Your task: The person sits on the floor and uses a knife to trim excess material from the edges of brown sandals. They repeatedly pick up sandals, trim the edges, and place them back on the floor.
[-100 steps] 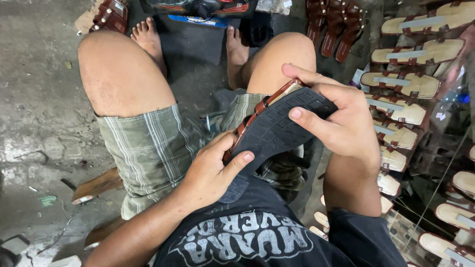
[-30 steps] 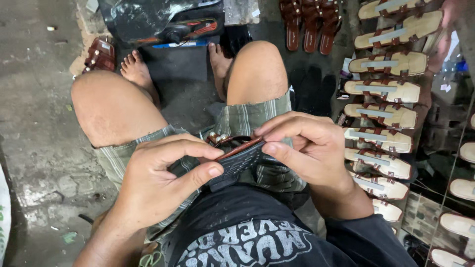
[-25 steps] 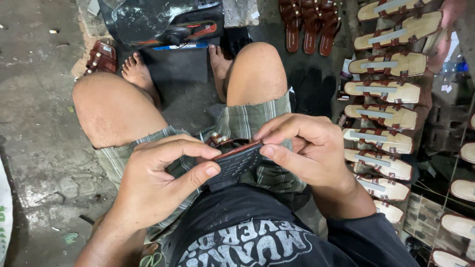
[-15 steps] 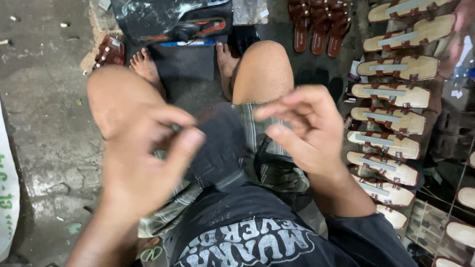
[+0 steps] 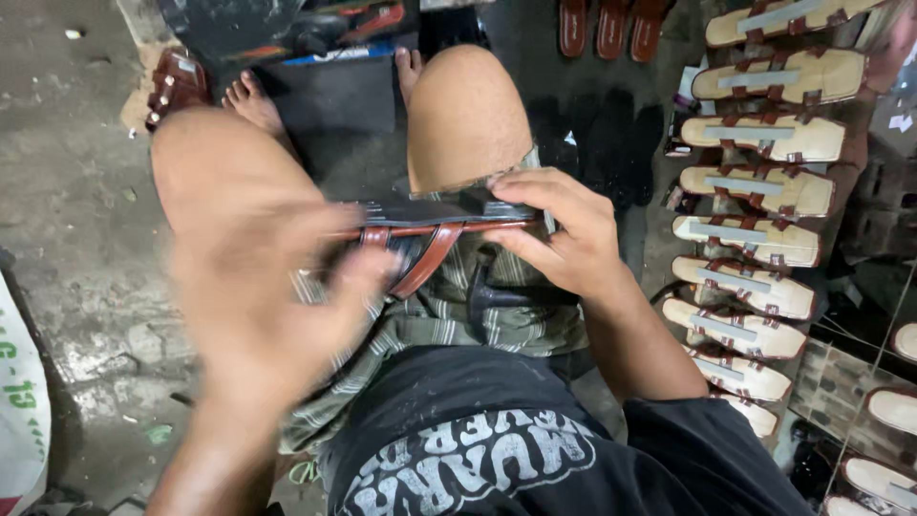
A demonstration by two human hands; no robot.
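I sit on the floor with a dark-soled sandal (image 5: 435, 222) held level across my lap; brown leather straps hang from its underside. My right hand (image 5: 559, 234) grips the sandal's right end, fingers curled over its edge. My left hand (image 5: 272, 306) is badly blurred with motion at the sandal's left end, close to the straps. Whether it grips the sandal I cannot tell.
A column of tan sandals with brown straps (image 5: 755, 182) lies on the floor to my right. Brown soles (image 5: 611, 24) rest at the top, a brown sandal (image 5: 172, 86) at upper left. A dark mat (image 5: 330, 96) lies by my feet; a white sack (image 5: 24, 401) sits at the left edge.
The sandal has turned from sole facing me to lying level, straps hanging underneath. My left hand has moved fast across its left end and is now a blur. My right hand has kept hold.
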